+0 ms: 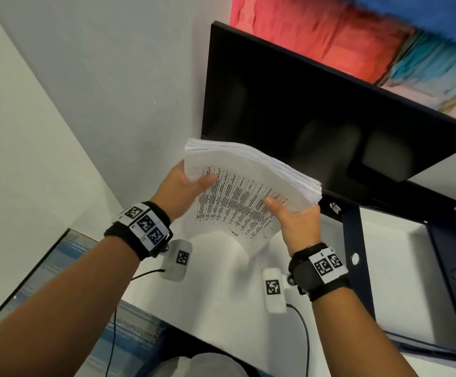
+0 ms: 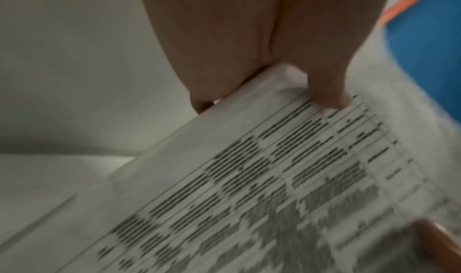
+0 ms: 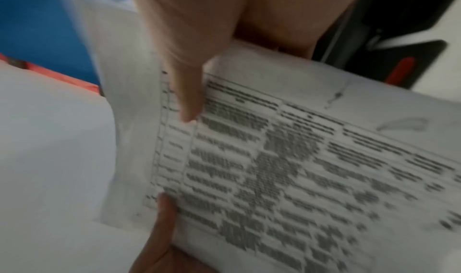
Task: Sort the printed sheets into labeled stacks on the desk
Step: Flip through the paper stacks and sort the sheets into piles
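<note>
A thick stack of printed sheets (image 1: 245, 191) with tables of text is held up in the air above the white desk (image 1: 221, 295). My left hand (image 1: 186, 183) grips its left edge, thumb on the top page. My right hand (image 1: 292, 216) grips the right lower edge, thumb on top, fingers under the stack. The top sheet's lower corner hangs down and curls. In the left wrist view the stack of sheets (image 2: 249, 188) sits under my left thumb (image 2: 324, 91). In the right wrist view the printed sheets (image 3: 286, 159) are pinched by my right thumb (image 3: 187, 91), and my left thumb (image 3: 162, 218) shows at the bottom.
A dark monitor (image 1: 330, 118) stands just behind the stack. A dark blue binder or tray (image 1: 449, 281) lies at the right of the desk. A white wall (image 1: 71, 104) bounds the left side. Colourful fabric (image 1: 343, 36) shows beyond the monitor.
</note>
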Available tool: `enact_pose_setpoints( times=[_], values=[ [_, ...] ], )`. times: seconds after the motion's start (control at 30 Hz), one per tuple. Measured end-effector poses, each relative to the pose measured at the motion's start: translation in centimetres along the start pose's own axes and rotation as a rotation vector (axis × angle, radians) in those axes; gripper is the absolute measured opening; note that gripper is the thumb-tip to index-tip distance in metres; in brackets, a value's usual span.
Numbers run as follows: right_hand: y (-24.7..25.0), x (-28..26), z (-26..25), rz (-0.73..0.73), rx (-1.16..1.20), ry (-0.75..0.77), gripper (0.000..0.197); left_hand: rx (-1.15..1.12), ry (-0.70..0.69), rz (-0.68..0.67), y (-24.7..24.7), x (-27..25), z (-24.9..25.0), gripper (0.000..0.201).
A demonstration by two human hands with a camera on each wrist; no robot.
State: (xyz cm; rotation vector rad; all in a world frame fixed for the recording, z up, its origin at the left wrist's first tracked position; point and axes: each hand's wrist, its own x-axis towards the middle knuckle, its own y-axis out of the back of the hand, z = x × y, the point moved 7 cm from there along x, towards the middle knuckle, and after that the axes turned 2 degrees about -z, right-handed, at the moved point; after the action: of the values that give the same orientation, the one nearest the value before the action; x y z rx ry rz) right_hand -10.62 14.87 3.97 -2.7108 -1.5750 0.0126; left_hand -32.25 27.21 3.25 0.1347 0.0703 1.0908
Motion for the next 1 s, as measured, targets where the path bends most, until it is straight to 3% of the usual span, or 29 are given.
enact_pose_setpoints(
  times=[0.07,0.2,0.37,0.57,0.63,0.7,0.77,0.83,0.9,1.0],
  values=[
    [-0.3,0.1,-0.4,0.01,0.014,0.016,0.039,0.029,0.008,-0.007,-0.2,-0.1,0.1,0.045],
    [0.5,-0.1,-1.6,0.043,0.042,0.116,0.04,0.024,-0.068,0.064,0.3,-0.8,1.2,0.036],
    [-0.2,-1.7,4.4,0.058,-0.093,-0.133,0.034,0.011,0.111,0.07,-1.2,-2.4,-4.2,0.031],
    [-0.7,-1.8,4.8,0.104,-0.04,-0.117,0.03,-0.039,0.107,0.156,-1.9,-3.6,-5.1,0.024],
    [-0.6,-1.2,3.6,0.084,-0.083,-0.09,0.029,-0.006,0.124,0.14,-1.6,-3.2,-4.4,0.034],
    [0.4,-0.2,2.2,0.06,-0.214,-0.065,0.028,-0.01,0.117,0.188,-0.6,-2.8,-3.1,0.071],
    [1.5,0.7,0.6,0.049,-0.443,-0.009,0.031,0.122,-0.056,0.34,1.2,-2.8,-0.1,0.106],
    [1.5,1.1,-1.9,0.043,-0.763,0.181,0.028,0.418,-0.324,0.384,1.5,-2.9,4.3,0.115],
    [-0.4,0.6,-4.4,-0.013,-1.062,0.416,0.017,0.717,-0.43,0.269,0.4,-2.1,7.6,0.099],
    [-2.5,0.4,-5.5,-0.089,-1.142,0.498,0.008,0.784,-0.523,0.048,-0.8,-0.9,8.4,0.03]
  ],
)
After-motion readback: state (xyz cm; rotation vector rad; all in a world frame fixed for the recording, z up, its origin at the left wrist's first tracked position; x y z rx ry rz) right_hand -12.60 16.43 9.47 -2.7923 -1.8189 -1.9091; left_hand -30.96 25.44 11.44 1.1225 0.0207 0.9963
